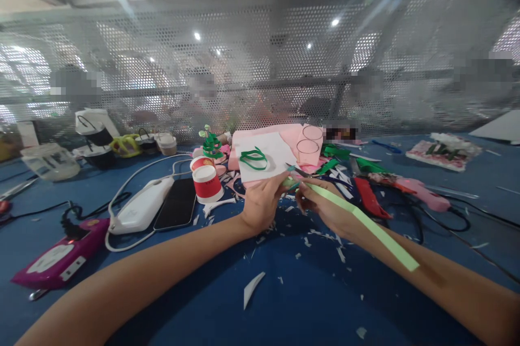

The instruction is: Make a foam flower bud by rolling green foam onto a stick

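A long strip of light green paper (365,221) runs from between my hands back over my right forearm. My left hand (262,202) is closed, pinching the near end of the strip between thumb and fingers. Close beside it, my right hand (320,205) is curled around scissors (299,171), whose dark metal blades point up and left past the fingertips. The handles are mostly hidden by the fingers. Just beyond the hands lie white paper (266,140) and a looped dark green paper strip (254,158) on top of it.
Paper scraps (254,289) litter the blue table. On the left are red-and-white paper cups (207,184), a phone (176,204), a white power bank (142,205) and a purple power strip (60,254). A pink glue gun (422,193) and a red cutter (370,198) lie right. A perforated metal screen (244,64) stands behind.
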### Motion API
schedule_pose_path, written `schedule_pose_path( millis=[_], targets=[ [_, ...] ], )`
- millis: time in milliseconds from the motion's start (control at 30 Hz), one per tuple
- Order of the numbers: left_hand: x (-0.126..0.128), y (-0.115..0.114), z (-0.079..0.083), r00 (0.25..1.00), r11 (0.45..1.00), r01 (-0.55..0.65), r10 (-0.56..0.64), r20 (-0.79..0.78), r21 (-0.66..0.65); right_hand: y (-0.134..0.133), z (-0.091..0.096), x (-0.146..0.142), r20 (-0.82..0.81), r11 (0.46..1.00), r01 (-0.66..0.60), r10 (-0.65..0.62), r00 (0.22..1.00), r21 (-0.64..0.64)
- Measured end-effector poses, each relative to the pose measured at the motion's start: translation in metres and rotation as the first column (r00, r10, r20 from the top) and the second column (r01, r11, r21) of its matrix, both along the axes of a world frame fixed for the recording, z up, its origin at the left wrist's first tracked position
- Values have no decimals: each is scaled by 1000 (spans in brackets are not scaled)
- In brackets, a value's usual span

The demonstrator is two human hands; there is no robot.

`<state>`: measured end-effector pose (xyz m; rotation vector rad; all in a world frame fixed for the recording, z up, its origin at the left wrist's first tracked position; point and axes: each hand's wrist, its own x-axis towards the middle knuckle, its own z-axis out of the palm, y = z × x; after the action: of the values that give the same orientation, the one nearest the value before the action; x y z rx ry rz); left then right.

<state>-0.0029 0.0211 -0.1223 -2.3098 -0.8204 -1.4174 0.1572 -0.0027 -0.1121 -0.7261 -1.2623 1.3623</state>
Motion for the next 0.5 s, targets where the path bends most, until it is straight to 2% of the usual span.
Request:
schedule_pose_path(
  millis=[200,400,500],
  targets=[
    [0,5,0,992,989,98,-88,93,-106,5,-6,3,-21,1000,-10,10,1000,-2],
    [1,2,3,999,981,26,-31,-22,-190,7,-3,4,62,997,40,-44,997,63],
    [1,1,4,994,966,55,-77,-77,-254,6,-2,6,129,988,73,-91,987,136]
  ],
)
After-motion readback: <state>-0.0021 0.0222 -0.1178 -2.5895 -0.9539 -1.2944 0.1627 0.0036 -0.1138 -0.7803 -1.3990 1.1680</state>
